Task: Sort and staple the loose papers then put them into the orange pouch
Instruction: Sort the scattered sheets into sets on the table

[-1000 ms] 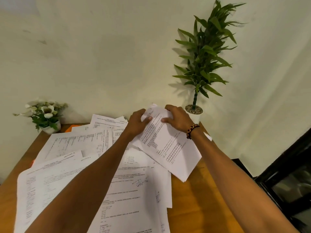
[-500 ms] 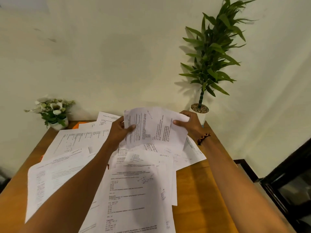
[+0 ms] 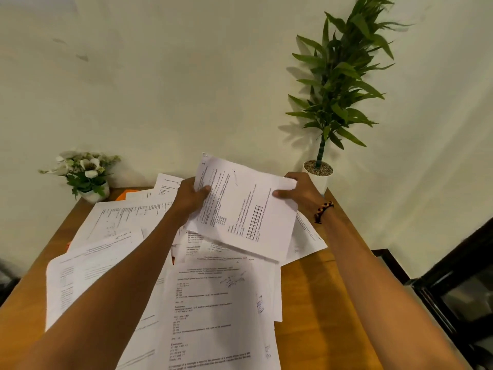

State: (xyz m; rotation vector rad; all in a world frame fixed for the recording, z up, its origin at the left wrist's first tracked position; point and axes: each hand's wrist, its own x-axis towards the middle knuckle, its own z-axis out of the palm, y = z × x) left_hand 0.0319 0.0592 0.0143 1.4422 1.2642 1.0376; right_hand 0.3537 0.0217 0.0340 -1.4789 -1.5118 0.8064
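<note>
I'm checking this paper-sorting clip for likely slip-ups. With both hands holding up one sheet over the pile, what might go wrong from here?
1. The left hand and right hand hold the lifted sheet only at its side edges; it could sag or crease.
2. The loose papers overlap untidily, so pages may get sorted out of order.
3. The orange pouch is mostly buried under papers; pulling it out may scatter them.

pale wall (image 3: 186, 76), wooden table (image 3: 320, 303) — potted plant (image 3: 336, 84)
</note>
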